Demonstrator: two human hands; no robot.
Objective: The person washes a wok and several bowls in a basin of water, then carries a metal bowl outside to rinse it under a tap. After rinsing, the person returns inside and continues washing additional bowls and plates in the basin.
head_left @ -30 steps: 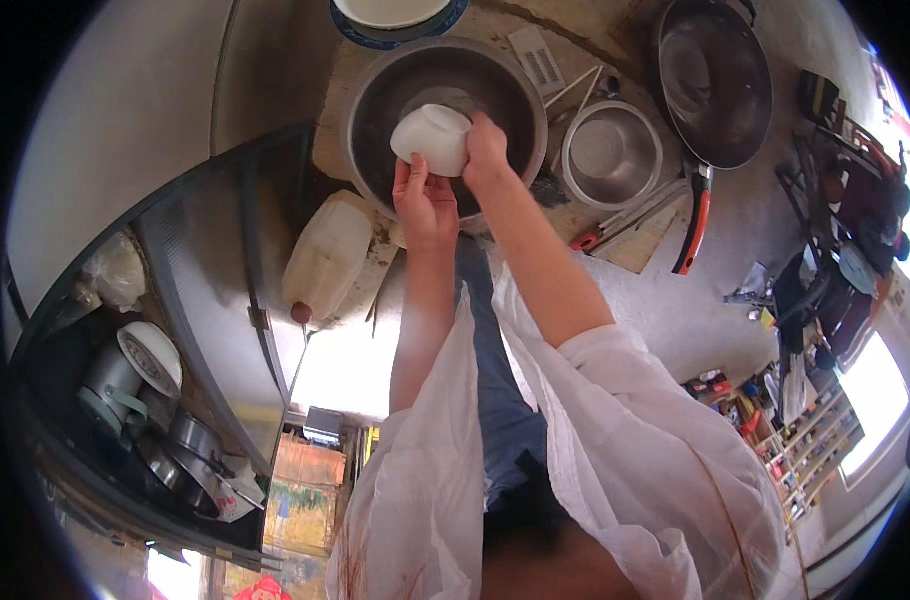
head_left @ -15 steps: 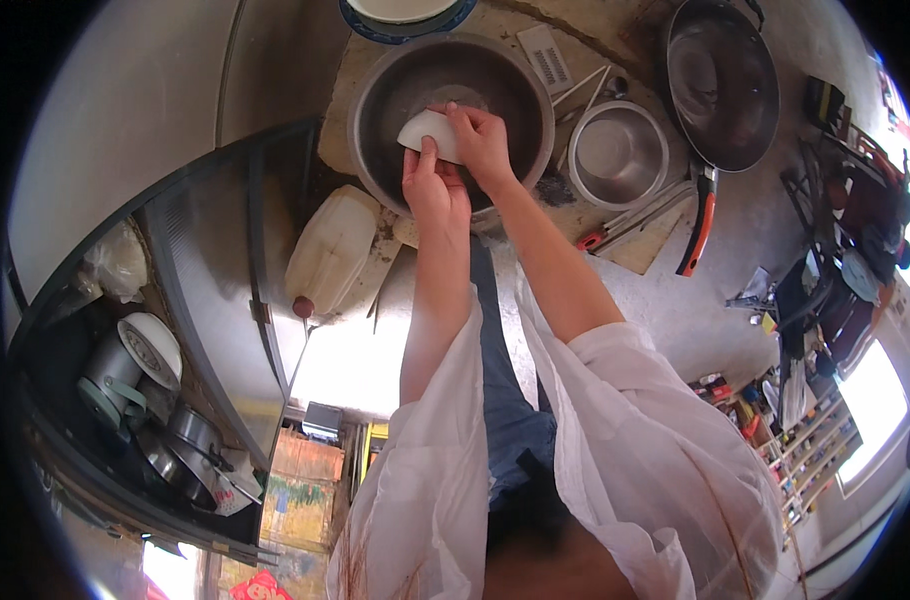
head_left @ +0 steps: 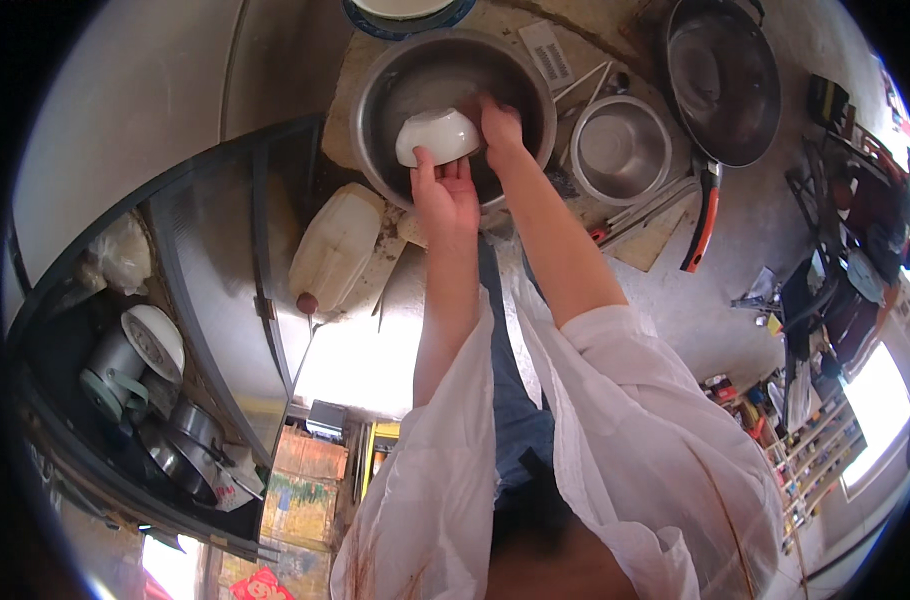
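A white bowl point(head_left: 438, 139), tilted with its outer side and base ring showing, is held over a wide metal basin point(head_left: 367, 75). My left hand point(head_left: 445, 197) grips its near edge, thumb on the outside and fingers underneath. Just right of the bowl is my right hand point(head_left: 501, 132), its fingers pointing away from me over the basin; the fingertips are blurred and partly hidden, and whether they touch the bowl is unclear. Cloudy water seems to lie in the basin.
Right of the basin stands a small metal pot point(head_left: 621, 150), with a dark frying pan point(head_left: 723, 85) beyond it. A plastic jug point(head_left: 337, 240) lies left of the basin. Pots fill an open cabinet point(head_left: 200, 235). A blue-rimmed dish point(head_left: 408, 22) stands behind the basin.
My right hand has come off the bowl and moved slightly right. The bowl has turned, so more of its outer side and base shows now.
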